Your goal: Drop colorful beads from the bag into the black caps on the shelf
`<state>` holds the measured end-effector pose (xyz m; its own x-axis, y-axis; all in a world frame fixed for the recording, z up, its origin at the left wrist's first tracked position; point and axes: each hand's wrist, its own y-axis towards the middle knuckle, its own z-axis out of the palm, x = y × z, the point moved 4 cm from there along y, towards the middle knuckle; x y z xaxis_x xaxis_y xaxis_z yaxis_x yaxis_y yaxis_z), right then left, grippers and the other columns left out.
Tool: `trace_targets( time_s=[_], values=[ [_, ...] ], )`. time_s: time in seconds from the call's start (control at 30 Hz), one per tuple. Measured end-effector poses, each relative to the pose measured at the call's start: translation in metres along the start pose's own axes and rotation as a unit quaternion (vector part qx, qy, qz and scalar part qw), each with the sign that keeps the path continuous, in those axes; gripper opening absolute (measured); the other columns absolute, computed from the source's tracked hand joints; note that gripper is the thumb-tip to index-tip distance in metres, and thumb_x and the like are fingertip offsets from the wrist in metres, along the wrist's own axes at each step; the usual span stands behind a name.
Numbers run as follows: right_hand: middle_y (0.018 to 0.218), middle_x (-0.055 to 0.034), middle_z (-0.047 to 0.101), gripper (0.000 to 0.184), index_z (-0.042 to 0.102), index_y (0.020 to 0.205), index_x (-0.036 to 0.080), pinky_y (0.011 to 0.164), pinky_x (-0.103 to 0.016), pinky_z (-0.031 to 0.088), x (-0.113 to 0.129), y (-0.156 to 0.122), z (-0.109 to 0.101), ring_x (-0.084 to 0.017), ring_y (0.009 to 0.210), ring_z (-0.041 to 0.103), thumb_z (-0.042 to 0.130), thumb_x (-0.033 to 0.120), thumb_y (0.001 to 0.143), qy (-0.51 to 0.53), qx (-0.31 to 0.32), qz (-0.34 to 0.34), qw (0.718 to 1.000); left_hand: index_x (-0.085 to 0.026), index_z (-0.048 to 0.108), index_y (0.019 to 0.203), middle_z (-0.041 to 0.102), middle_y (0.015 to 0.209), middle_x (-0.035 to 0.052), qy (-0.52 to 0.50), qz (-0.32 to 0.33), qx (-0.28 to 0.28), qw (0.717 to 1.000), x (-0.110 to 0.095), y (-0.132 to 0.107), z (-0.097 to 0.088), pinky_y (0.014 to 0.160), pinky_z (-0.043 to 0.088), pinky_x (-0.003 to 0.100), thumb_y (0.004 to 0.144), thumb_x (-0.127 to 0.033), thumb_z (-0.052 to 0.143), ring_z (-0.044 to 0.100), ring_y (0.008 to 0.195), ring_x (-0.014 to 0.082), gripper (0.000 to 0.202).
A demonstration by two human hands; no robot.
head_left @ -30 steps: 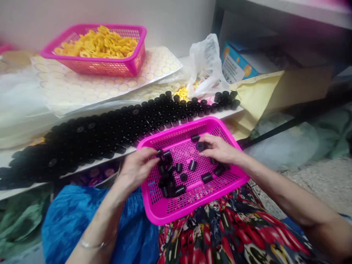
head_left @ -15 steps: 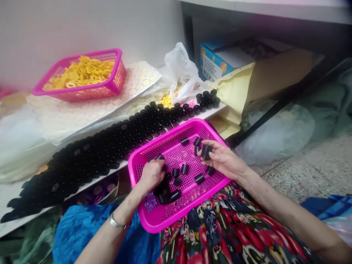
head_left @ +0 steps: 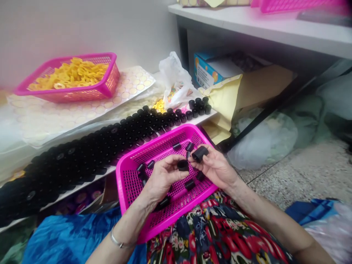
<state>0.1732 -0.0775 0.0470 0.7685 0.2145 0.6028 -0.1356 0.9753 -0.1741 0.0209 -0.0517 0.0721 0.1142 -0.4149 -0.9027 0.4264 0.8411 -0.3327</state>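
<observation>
My left hand (head_left: 165, 174) pinches a short black plastic cap (head_left: 183, 165), its hollow end facing up. Close beside it, my right hand (head_left: 217, 165) grips a second item, a black cylinder (head_left: 200, 154) tilted with its open end toward the left hand. The two pieces are apart. Both hands are over a bright pink mesh basket (head_left: 162, 137) resting on my lap. Several loose black cylinders (head_left: 189, 184) lie scattered in the basket, some partly hidden under my hands.
Rows of black cylinders (head_left: 90, 157) stand along the low shelf to the left. Behind them, another pink basket (head_left: 110, 82) holds yellow ring-shaped pieces (head_left: 74, 73). A white plastic bag (head_left: 176, 73), a blue box (head_left: 205, 71) and a table leg (head_left: 247, 126) are at the back right.
My left hand has come up from the basket's left side with a black cap and moved right, beside my right hand. The right-hand cylinder has tilted. The view has shifted.
</observation>
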Motion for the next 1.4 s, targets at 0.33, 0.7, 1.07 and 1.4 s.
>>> trace_targets(
  time_s=[0.33,0.7,1.07,1.4],
  values=[
    [0.090,0.0003,0.067,0.039,0.056,0.096,0.022,0.090,-0.032,0.048,0.001,-0.009,-0.011,-0.013,0.085,0.063,0.079,0.020,0.064,-0.079,-0.051,-0.040,0.995,-0.016,0.071,0.083,0.070,0.081,0.0005,-0.007,0.004,0.001,1.000,0.013,0.008,0.012,0.070,0.053,0.023,0.048,-0.008,0.086,0.064,0.075,0.0120,0.040],
    [0.102,-0.0025,0.068,0.033,0.062,0.101,0.024,0.091,-0.034,0.049,0.013,-0.018,-0.004,-0.016,0.092,0.063,0.074,0.018,0.071,-0.177,-0.057,-0.129,0.974,-0.014,0.065,0.080,0.067,0.078,0.0022,-0.221,-0.071,-0.070,0.970,0.021,0.011,0.009,0.067,0.055,0.023,0.069,-0.026,0.078,0.065,0.068,0.0110,0.020],
    [0.105,-0.0028,0.069,0.031,0.062,0.103,0.024,0.086,-0.031,0.054,0.011,-0.029,0.000,-0.015,0.091,0.066,0.072,0.015,0.075,-0.317,-0.078,-0.218,0.920,-0.011,0.059,0.062,0.059,0.058,-0.0027,-0.252,-0.036,-0.129,0.958,0.024,0.015,0.026,0.050,0.046,0.016,0.050,-0.026,0.089,0.055,0.052,0.0055,0.035],
    [0.104,-0.0032,0.070,0.033,0.061,0.106,0.023,0.085,-0.029,0.056,0.008,-0.029,-0.001,-0.014,0.091,0.068,0.070,0.012,0.076,-0.336,-0.058,-0.256,0.905,-0.010,0.068,0.078,0.064,0.070,-0.0005,-0.244,-0.020,-0.143,0.959,0.020,0.015,0.026,0.053,0.048,0.016,0.046,-0.021,0.089,0.058,0.058,0.0064,0.039]
  ],
)
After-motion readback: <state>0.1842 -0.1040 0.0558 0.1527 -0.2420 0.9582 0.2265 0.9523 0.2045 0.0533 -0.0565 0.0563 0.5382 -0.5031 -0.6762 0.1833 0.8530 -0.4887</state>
